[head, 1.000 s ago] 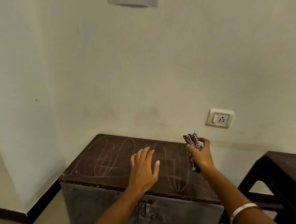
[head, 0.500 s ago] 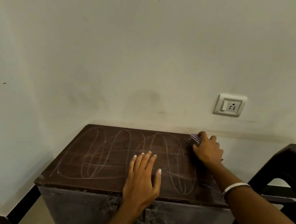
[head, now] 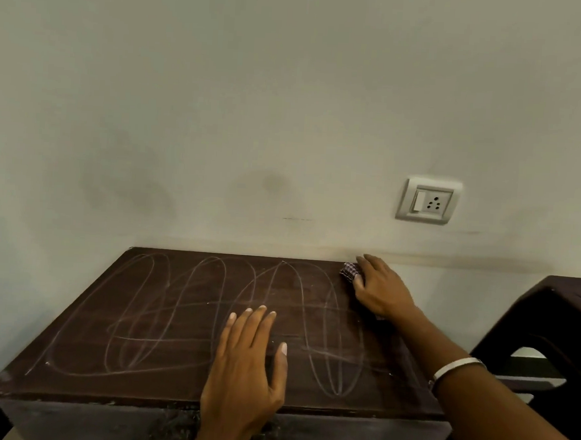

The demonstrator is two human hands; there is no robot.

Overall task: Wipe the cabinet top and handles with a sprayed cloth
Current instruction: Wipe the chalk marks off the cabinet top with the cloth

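Observation:
A dark brown cabinet top [head: 161, 314] fills the lower middle, covered with looping white chalk-like marks. My right hand [head: 380, 288] presses a small checked cloth [head: 350, 271] flat on the top's far right corner, by the wall. Only a corner of the cloth shows past my fingers. My left hand [head: 246, 366] lies flat, fingers spread, on the front middle of the top, holding nothing. The cabinet's front face [head: 83, 421] is barely in view and its handles are hidden behind my left wrist.
A pale wall [head: 254, 115] stands right behind the cabinet, with a switch and socket plate [head: 428, 201] above the right corner. A dark stool or side table [head: 555, 324] stands close to the cabinet's right side. A wall corner lies at the left.
My right hand carried the cloth from mid-air down onto the far right corner of the top. The view came closer and tilted down. My left hand stayed flat on the top.

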